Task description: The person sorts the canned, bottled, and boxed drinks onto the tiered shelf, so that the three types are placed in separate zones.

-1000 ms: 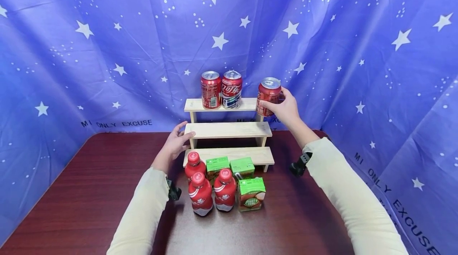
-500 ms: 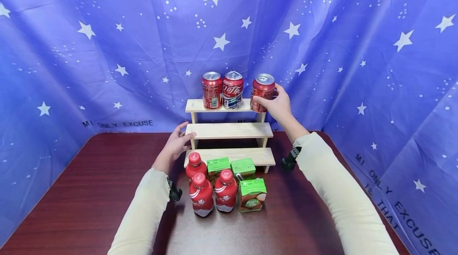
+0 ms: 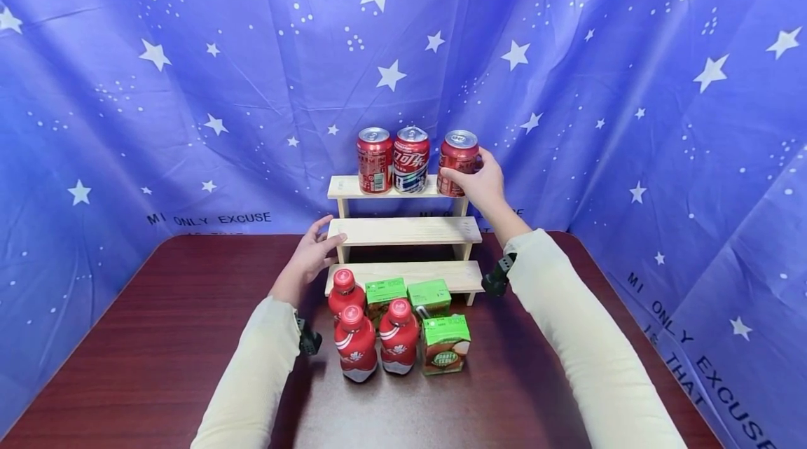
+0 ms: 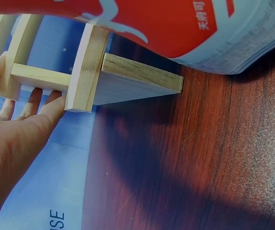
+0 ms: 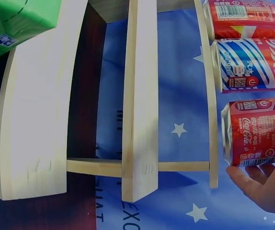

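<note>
My right hand (image 3: 484,184) grips a red Coca-Cola can (image 5: 258,132) upright at the right end of the top tier. Its base looks slightly off the board in the right wrist view. To its left, a red can (image 3: 375,162) and a red can with a blue-striped band (image 3: 411,160) stand side by side on that tier, a gap before the held can. My left hand (image 3: 310,251) holds the left end of the three-tier wooden stand (image 3: 403,230), its thumb on the middle tier and its fingers (image 4: 32,103) against the side upright.
In front of the stand are several red-capped bottles (image 3: 356,351) on the left and green-topped drink cartons (image 3: 445,344) on the right. All rest on the dark wood table (image 3: 208,337). A blue star-printed curtain (image 3: 252,85) hangs behind the stand.
My right hand has brought the can leftward from beyond the stand's right end to over the top tier, nearer the other cans. The left hand keeps its place on the stand.
</note>
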`<state>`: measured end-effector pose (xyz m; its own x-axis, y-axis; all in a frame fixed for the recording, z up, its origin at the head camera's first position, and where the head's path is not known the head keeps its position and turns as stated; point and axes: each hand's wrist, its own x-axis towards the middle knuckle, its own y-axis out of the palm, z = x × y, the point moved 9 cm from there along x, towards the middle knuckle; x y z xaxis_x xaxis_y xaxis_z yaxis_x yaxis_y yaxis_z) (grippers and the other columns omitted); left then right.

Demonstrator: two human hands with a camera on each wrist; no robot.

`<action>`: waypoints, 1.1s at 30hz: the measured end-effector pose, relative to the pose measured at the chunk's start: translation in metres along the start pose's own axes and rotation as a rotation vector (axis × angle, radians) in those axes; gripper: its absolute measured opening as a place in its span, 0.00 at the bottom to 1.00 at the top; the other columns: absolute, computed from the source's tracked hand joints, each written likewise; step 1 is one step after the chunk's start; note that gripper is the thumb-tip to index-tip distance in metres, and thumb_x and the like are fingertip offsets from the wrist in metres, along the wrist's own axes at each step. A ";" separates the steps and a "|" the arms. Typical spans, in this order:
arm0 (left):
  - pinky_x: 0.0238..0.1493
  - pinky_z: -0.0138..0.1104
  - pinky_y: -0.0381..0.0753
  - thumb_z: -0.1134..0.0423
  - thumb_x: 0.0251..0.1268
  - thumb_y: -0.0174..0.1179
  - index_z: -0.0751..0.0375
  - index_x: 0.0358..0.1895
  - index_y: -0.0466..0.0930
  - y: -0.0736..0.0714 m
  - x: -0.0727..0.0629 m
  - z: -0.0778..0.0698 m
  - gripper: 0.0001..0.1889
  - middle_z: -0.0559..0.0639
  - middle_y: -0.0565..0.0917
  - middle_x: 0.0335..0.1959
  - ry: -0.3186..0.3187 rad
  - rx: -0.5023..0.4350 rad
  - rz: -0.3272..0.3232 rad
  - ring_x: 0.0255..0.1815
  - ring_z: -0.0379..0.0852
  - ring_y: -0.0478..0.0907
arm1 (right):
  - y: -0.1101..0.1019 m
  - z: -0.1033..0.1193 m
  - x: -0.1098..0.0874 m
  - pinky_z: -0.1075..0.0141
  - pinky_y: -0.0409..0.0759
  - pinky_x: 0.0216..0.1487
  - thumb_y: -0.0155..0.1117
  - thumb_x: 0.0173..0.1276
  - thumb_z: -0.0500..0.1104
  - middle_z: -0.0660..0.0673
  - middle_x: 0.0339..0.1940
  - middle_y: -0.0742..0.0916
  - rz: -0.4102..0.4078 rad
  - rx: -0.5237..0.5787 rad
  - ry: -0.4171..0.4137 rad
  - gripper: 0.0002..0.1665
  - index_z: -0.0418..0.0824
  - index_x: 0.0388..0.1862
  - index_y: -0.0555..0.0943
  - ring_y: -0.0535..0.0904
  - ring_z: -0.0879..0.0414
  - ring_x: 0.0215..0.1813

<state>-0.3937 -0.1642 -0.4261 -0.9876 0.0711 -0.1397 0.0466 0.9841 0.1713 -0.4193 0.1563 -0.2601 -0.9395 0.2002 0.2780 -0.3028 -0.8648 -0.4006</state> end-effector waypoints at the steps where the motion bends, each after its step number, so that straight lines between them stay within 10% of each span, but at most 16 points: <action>1: 0.65 0.59 0.61 0.69 0.66 0.53 0.50 0.74 0.43 0.000 0.000 0.000 0.38 0.63 0.56 0.71 0.001 0.000 0.000 0.66 0.58 0.60 | 0.001 0.000 0.000 0.53 0.69 0.66 0.74 0.50 0.52 0.40 0.63 0.75 -0.005 -0.001 0.003 0.49 0.41 0.69 0.63 0.70 0.48 0.64; 33: 0.66 0.60 0.58 0.68 0.67 0.52 0.52 0.75 0.40 0.002 -0.003 -0.002 0.39 0.65 0.53 0.72 0.015 0.008 0.020 0.67 0.60 0.59 | 0.020 -0.004 0.014 0.56 0.66 0.68 0.73 0.51 0.56 0.41 0.63 0.75 -0.032 -0.022 0.083 0.50 0.42 0.70 0.62 0.69 0.49 0.65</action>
<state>-0.3906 -0.1625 -0.4231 -0.9886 0.0884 -0.1215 0.0676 0.9837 0.1664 -0.4394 0.1438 -0.2673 -0.9389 0.2662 0.2182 -0.3359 -0.8470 -0.4120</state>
